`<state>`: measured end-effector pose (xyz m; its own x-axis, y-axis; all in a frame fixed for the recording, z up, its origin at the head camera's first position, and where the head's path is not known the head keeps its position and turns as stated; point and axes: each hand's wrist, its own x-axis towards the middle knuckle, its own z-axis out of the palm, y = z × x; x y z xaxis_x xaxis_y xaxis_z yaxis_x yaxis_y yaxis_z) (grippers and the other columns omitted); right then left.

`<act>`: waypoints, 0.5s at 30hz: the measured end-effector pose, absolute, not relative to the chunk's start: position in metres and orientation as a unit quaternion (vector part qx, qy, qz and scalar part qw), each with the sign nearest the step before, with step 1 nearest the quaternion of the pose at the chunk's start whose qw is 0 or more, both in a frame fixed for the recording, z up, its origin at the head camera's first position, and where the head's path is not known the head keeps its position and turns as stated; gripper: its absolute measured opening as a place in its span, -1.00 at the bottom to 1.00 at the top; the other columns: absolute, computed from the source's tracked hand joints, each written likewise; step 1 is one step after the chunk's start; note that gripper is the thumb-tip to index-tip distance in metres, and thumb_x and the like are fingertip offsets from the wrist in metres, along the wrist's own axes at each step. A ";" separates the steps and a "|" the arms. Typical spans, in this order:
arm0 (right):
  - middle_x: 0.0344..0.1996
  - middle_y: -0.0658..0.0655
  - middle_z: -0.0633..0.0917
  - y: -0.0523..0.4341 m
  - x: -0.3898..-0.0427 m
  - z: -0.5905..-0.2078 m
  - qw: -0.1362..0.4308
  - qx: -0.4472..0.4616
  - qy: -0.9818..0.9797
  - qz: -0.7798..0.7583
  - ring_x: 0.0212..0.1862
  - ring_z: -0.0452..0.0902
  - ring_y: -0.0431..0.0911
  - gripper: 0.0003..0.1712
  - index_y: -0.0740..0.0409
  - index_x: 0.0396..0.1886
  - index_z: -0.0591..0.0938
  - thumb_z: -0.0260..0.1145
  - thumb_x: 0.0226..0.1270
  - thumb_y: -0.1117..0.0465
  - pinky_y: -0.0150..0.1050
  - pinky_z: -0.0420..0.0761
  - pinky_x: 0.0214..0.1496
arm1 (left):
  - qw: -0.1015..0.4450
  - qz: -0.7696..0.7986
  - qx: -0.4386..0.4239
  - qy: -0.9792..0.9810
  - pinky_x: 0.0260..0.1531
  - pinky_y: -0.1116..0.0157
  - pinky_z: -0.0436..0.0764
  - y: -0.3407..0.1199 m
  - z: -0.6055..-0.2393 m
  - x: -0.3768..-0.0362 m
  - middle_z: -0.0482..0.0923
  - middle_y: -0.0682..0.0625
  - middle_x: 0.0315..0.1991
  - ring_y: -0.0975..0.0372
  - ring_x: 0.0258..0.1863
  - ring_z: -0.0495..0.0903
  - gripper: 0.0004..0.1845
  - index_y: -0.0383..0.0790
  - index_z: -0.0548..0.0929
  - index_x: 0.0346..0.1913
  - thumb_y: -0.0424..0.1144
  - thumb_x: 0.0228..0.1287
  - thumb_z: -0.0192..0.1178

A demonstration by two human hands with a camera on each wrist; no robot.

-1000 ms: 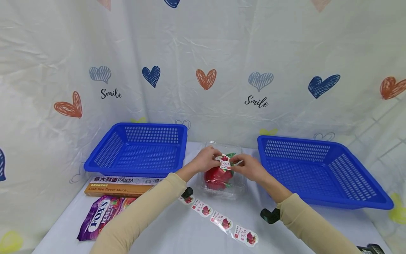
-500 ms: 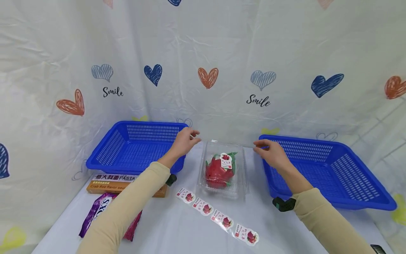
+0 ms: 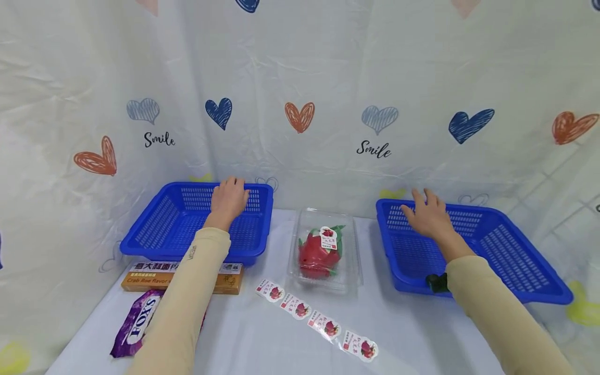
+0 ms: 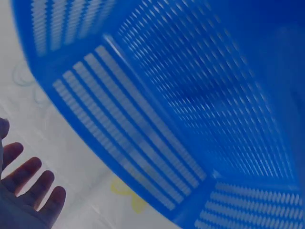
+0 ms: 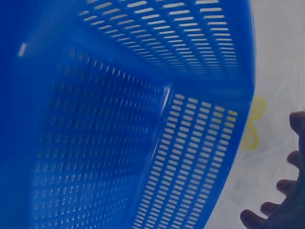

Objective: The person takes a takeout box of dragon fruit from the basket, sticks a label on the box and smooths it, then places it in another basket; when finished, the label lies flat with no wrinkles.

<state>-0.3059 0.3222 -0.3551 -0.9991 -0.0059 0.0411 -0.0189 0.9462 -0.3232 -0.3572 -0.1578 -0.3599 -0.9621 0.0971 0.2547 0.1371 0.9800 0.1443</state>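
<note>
Between the two baskets stands a clear plastic box [image 3: 349, 278] with a red dragon fruit [image 3: 316, 259] inside. A white label [image 3: 328, 238] with a fruit picture is stuck on its lid. Over the left blue basket [image 3: 161, 224] my left hand [image 3: 228, 200] hovers with fingers spread, holding nothing. My right hand [image 3: 428, 216] is likewise above the right blue basket [image 3: 508, 260], its fingers apart and nothing in them. Both wrist views show spread fingers beside a basket's rim.
In front of the box a strip of labels [image 3: 323, 325] lies on the white table [image 3: 267, 346]. A pasta box [image 3: 228, 284] and a purple Fox's bag [image 3: 136, 324] lie at the left, partly behind the left sleeve. A patterned curtain [image 3: 300, 62] hangs behind.
Both hands have left the label on the plastic box and moved apart, the left one to above the left basket, the right one to above the right basket. The label stays on the lid.
</note>
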 end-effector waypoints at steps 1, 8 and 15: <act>0.45 0.54 -0.27 0.323 -0.307 -0.356 0.016 0.005 -0.988 0.154 0.40 -0.40 0.55 -0.13 0.35 0.53 -0.17 -0.18 0.57 -0.16 0.51 -0.11 0.26 | 0.119 -0.068 -0.058 -0.989 0.18 -0.10 0.37 -0.160 -0.361 -0.358 0.38 -0.28 0.24 -0.15 0.23 0.36 -0.55 -0.32 0.40 0.32 -0.14 0.53 -0.02; 0.46 0.45 -0.42 0.328 -0.311 -0.361 -0.008 0.003 -0.991 0.131 0.39 -0.61 0.51 -0.08 0.25 0.55 -0.29 -0.29 0.54 -0.27 0.48 -0.29 0.30 | 0.080 -0.039 -0.055 -0.995 0.29 -0.13 0.24 -0.167 -0.365 -0.360 0.28 -0.29 0.33 -0.15 0.34 0.23 -0.49 -0.32 0.31 0.39 -0.09 0.54 -0.09; 0.46 0.42 -0.47 0.331 -0.312 -0.359 -0.023 0.012 -0.992 0.127 0.39 -0.67 0.49 -0.05 0.21 0.55 -0.30 -0.34 0.50 -0.33 0.45 -0.40 0.31 | 0.050 -0.079 -0.037 -0.995 0.37 -0.18 0.01 -0.170 -0.365 -0.358 0.12 -0.31 0.43 -0.19 0.44 0.02 -0.42 -0.31 0.19 0.46 -0.03 0.56 -0.17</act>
